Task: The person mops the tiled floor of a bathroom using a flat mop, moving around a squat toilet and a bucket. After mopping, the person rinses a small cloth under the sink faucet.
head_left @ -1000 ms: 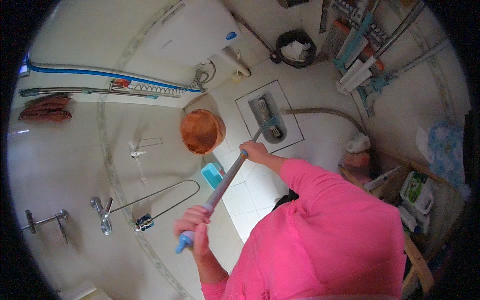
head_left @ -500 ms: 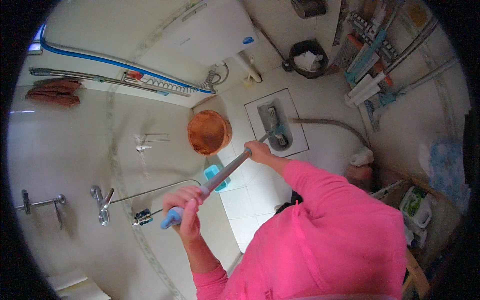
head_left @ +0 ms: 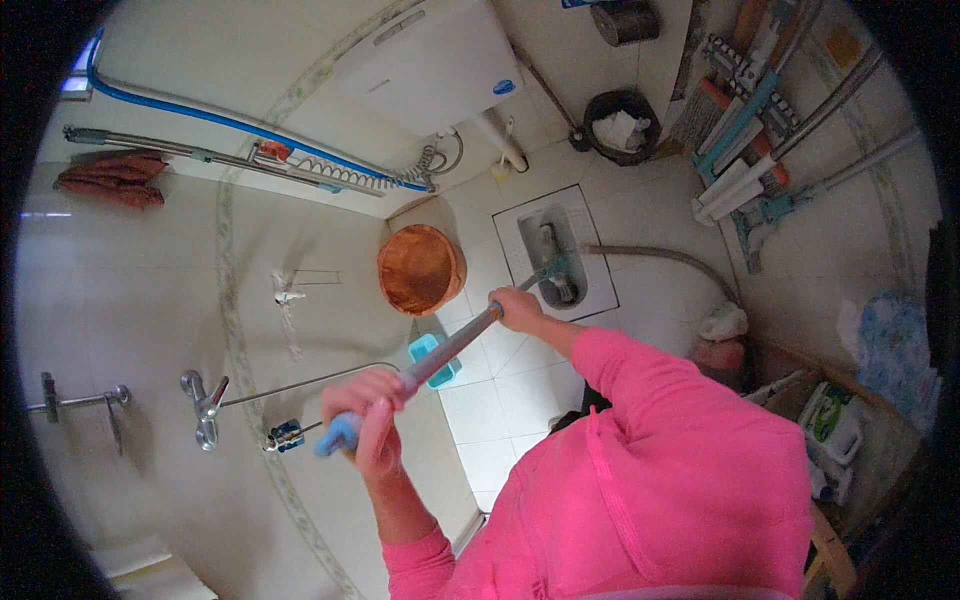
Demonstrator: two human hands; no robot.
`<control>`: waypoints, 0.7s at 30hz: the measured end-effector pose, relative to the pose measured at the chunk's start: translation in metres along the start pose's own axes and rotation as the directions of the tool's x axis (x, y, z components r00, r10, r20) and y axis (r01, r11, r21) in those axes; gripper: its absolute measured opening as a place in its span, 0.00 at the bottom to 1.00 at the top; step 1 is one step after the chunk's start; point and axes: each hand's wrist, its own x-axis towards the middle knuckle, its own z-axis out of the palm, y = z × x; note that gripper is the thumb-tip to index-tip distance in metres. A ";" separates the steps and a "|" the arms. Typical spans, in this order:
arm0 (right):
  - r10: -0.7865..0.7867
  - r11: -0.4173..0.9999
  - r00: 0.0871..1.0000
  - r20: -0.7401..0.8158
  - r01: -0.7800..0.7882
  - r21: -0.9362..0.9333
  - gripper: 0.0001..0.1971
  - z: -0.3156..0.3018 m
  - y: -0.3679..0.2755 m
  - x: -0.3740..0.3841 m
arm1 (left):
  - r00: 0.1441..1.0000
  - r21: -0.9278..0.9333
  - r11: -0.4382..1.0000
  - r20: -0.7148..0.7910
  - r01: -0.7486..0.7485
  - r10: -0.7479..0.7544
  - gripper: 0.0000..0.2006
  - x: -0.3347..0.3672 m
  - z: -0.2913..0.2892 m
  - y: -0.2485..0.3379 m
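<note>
We grip a long-handled brush (head_left: 455, 345) with both hands: left hand (head_left: 368, 415) wrapped around its blue end, right hand (head_left: 517, 308) clenched higher along the shaft. It runs diagonally, its head pointing into the squat toilet (head_left: 552, 252), beside the orange basin (head_left: 420, 270).

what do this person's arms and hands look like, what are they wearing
Both arms are in a bright pink long-sleeved top. The left sleeve is pushed up near the elbow and leaves the forearm bare, while the right sleeve runs down almost to the wrist. The left hand and right hand are bare: no gloves, and no rings, watch or bracelets that can be made out.
</note>
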 end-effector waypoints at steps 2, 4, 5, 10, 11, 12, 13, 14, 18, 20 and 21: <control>0.035 0.999 0.997 0.071 -0.037 0.022 0.06 -0.023 -0.033 -0.015 | 0.988 -0.062 0.994 0.117 -0.090 0.097 0.11 -0.009 -0.001 0.017; 0.007 1.000 0.999 0.036 -0.007 0.012 0.06 0.000 -0.004 -0.016 | 0.981 -0.029 0.995 0.167 -0.093 0.097 0.08 -0.023 -0.007 0.005; -0.011 1.000 1.000 0.004 0.011 0.005 0.06 -0.002 -0.001 -0.009 | 0.989 -0.011 0.998 0.135 -0.060 0.061 0.08 -0.021 -0.007 0.002; -0.100 0.995 0.993 0.058 0.098 0.027 0.09 -0.013 -0.029 -0.004 | 0.990 0.028 0.990 0.003 -0.140 0.140 0.09 -0.006 -0.002 0.030; -0.092 0.995 0.993 0.068 0.089 0.047 0.10 -0.023 -0.042 -0.010 | 0.983 0.015 0.983 -0.018 -0.181 0.181 0.08 -0.002 -0.006 0.038; -0.109 0.991 0.990 0.089 0.102 0.081 0.12 -0.035 -0.064 -0.010 | 0.973 0.030 0.972 0.008 -0.231 0.231 0.08 0.003 -0.009 0.056; -0.119 0.988 0.988 0.100 0.109 0.108 0.14 -0.043 -0.070 -0.009 | 0.959 0.030 0.959 0.042 -0.281 0.280 0.07 0.012 -0.013 0.070; -0.211 0.962 0.976 0.056 0.197 0.187 0.16 -0.042 -0.062 -0.008 | 0.953 -0.009 0.954 0.047 -0.300 0.300 0.08 0.018 -0.015 0.085; -0.317 0.793 0.943 0.103 0.205 0.573 0.33 -0.049 0.000 0.012 | 0.935 -0.062 0.933 0.003 -0.354 0.354 0.11 0.035 -0.041 0.159; 0.121 0.735 0.979 0.163 -0.198 0.648 0.35 -0.050 0.079 0.021 | 0.953 -0.218 0.934 0.048 -0.283 0.300 0.13 0.059 -0.052 0.197; 0.269 0.735 0.947 0.178 -0.321 0.597 0.37 -0.051 0.101 0.015 | 0.967 -0.281 0.932 0.041 -0.230 0.250 0.14 0.061 -0.061 0.221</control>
